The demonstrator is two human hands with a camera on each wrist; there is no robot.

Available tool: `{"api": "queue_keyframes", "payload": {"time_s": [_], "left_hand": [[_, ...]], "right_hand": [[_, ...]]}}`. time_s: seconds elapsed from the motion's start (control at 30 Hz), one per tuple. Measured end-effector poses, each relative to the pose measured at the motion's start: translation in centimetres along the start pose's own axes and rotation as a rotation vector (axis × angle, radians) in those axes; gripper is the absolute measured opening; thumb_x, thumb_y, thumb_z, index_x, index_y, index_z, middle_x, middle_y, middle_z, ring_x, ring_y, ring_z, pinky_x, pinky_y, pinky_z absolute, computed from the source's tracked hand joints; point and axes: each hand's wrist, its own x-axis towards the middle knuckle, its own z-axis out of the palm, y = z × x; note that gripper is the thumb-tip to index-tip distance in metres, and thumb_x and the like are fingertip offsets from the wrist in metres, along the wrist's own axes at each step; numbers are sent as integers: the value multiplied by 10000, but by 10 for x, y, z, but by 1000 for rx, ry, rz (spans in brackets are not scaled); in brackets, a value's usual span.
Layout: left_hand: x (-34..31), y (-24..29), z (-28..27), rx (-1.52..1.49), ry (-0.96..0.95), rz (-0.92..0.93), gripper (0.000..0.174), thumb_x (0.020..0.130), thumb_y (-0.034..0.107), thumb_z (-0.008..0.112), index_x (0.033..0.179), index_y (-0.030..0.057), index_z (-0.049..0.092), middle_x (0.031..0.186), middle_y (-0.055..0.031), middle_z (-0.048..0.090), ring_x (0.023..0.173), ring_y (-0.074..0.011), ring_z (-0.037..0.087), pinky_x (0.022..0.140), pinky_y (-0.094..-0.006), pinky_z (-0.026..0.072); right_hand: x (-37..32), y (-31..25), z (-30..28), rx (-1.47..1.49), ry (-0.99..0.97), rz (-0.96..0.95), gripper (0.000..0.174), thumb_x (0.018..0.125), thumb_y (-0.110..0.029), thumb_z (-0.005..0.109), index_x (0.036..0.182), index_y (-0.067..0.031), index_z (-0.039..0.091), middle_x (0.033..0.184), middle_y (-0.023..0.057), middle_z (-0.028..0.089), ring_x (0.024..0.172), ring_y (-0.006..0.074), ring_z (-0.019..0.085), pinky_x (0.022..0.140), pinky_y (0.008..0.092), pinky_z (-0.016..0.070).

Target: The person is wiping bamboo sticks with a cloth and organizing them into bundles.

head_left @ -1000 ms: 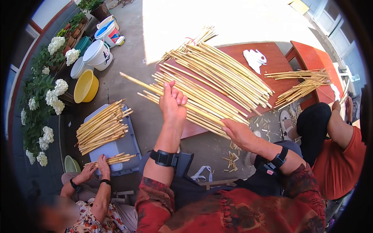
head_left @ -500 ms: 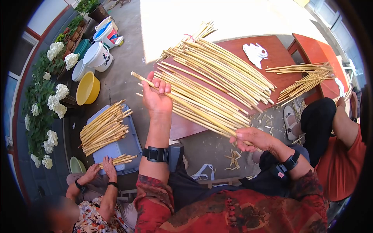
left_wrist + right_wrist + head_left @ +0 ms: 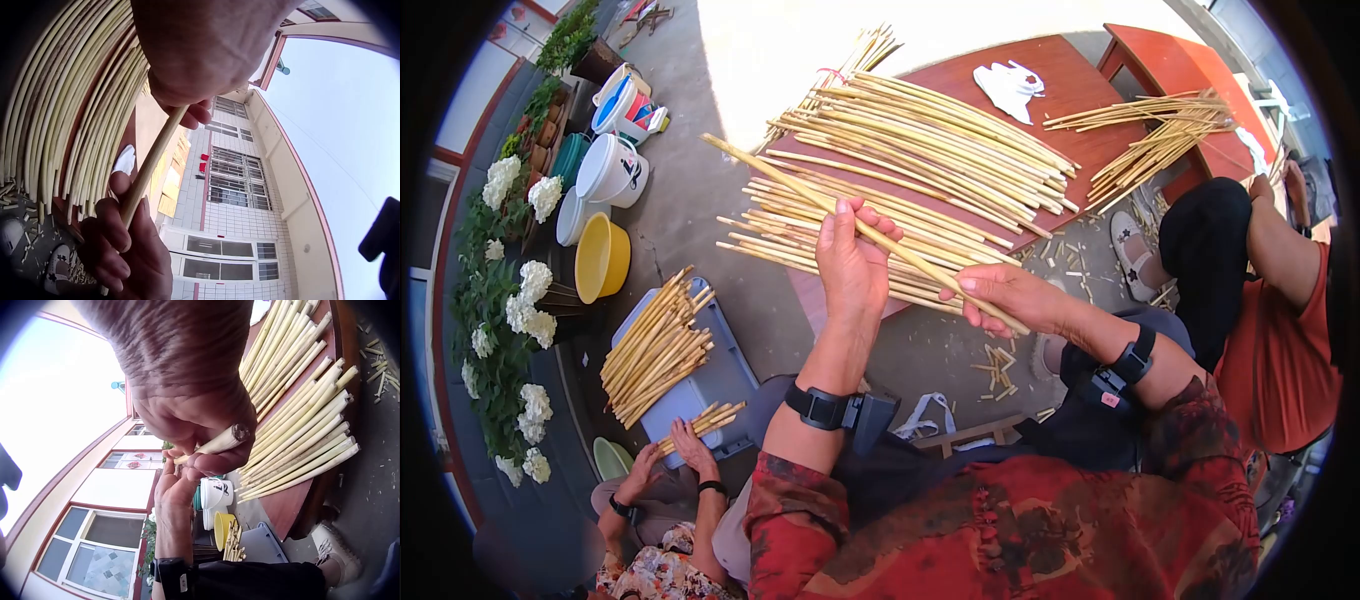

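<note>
One long pale yellow stalk (image 3: 785,179) slants between both hands, over the rows of stalks on the table. My left hand (image 3: 852,265), palm turned up, holds it mid-length between thumb and fingers, and its thinner end sticks out far beyond. Toward the thicker end, my right hand (image 3: 1012,297) grips it with the thumb on top. In the right wrist view the cut end of the stalk (image 3: 220,441) pokes out past the curled fingers. From the left wrist, the stalk (image 3: 150,164) runs straight from one hand to the other.
Stalks (image 3: 940,135) lie in rows on a red-brown table (image 3: 1060,72), beside a white glove (image 3: 1008,88). A bundle (image 3: 1160,135) rests at right near a seated person. At left another person handles short stalks over a blue tray (image 3: 735,372). Offcuts (image 3: 998,372) litter the ground.
My left hand has shifted along the stalk toward my right hand, so more of the thin end shows beyond it. The stalk has lifted away from the row, and the head view has turned slightly.
</note>
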Motion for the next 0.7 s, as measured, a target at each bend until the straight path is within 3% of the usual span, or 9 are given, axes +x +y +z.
{"api": "queue_keyframes", "payload": {"time_s": [0.07, 0.2, 0.3, 0.4, 0.47, 0.53, 0.7], "left_hand": [[4, 6, -3, 10, 37, 17, 189, 900, 214, 451, 911, 28, 483, 705, -29, 493, 659, -150, 503, 634, -319, 458], [7, 15, -6, 7, 45, 46, 172, 899, 200, 451, 904, 31, 484, 706, -26, 493, 658, -145, 501, 630, -317, 459], [2, 9, -4, -9, -52, 9, 191, 905, 206, 439, 948, 23, 471, 724, -34, 500, 675, -151, 508, 648, -323, 466], [-11, -4, 7, 13, -165, -74, 233, 911, 215, 423, 1018, 9, 441, 772, -60, 525, 724, -172, 538, 666, -323, 472], [-23, -10, 13, 41, -199, -121, 263, 916, 221, 413, 1057, -1, 418, 802, -80, 541, 755, -186, 559, 668, -316, 472], [-32, -14, 16, 111, -273, -271, 270, 898, 194, 448, 1081, -3, 422, 945, -109, 560, 898, -221, 557, 797, -351, 460], [-38, -20, 18, 212, -276, -232, 271, 867, 136, 495, 1087, -4, 421, 995, -127, 559, 931, -230, 557, 808, -336, 458]], "right_hand": [[2, 1, -2, -221, 29, -89, 314, 916, -290, 379, 1060, -46, 516, 651, -10, 482, 486, 28, 404, 406, 179, 352], [3, 4, 1, -283, 76, -85, 323, 924, -273, 380, 1092, -23, 497, 640, -13, 462, 463, 23, 374, 406, 156, 307], [0, -4, 6, -228, 82, -108, 330, 921, -290, 383, 1075, -25, 503, 616, -33, 415, 445, 18, 322, 384, 152, 259], [-2, -15, 11, 7, 87, 23, 352, 914, -315, 393, 1072, -22, 504, 603, -33, 385, 431, 18, 280, 362, 156, 218], [-1, -17, 10, 139, 78, 20, 337, 906, -331, 405, 998, -25, 513, 608, -18, 399, 415, 21, 272, 347, 162, 201], [1, -15, 6, 188, 46, 5, 312, 906, -335, 401, 967, -46, 502, 632, -17, 415, 424, 20, 283, 353, 157, 201], [4, -16, 5, 260, -20, 0, 251, 907, -317, 397, 867, -78, 466, 662, -7, 441, 431, 25, 300, 356, 155, 197]]}}
